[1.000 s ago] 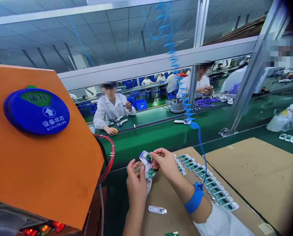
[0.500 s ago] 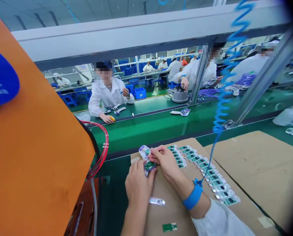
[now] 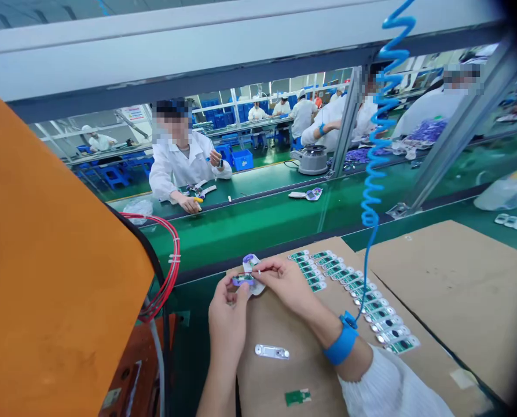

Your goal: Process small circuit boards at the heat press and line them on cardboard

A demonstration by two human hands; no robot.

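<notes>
A white and purple device housing (image 3: 256, 288) with a green circuit board (image 3: 243, 278) inside is above the cardboard in front of me. My left hand (image 3: 227, 317) grips it from the left, thumb and fingers closed around its side. My right hand (image 3: 288, 288), wearing a blue wrist strap (image 3: 341, 344), pinches a thin wire (image 3: 255, 271) by the board; a small white end shows at the fingertips. Below, a silver-white strip part (image 3: 272, 351) lies on the cardboard sheet (image 3: 301, 370), and nearer to me is a loose green circuit board (image 3: 297, 397).
Rows of white strips with green boards (image 3: 358, 284) lie on the right. A coiled blue cord (image 3: 373, 174) hangs to my wrist. An orange panel (image 3: 54, 260) and red cables (image 3: 175, 255) stand left. Across the green conveyor (image 3: 241, 231), a co-worker (image 3: 184, 156) sits.
The housing has turned in my left hand, which has moved slightly left, and the wire now shows at my right fingertips. The view has shifted a little to the right.
</notes>
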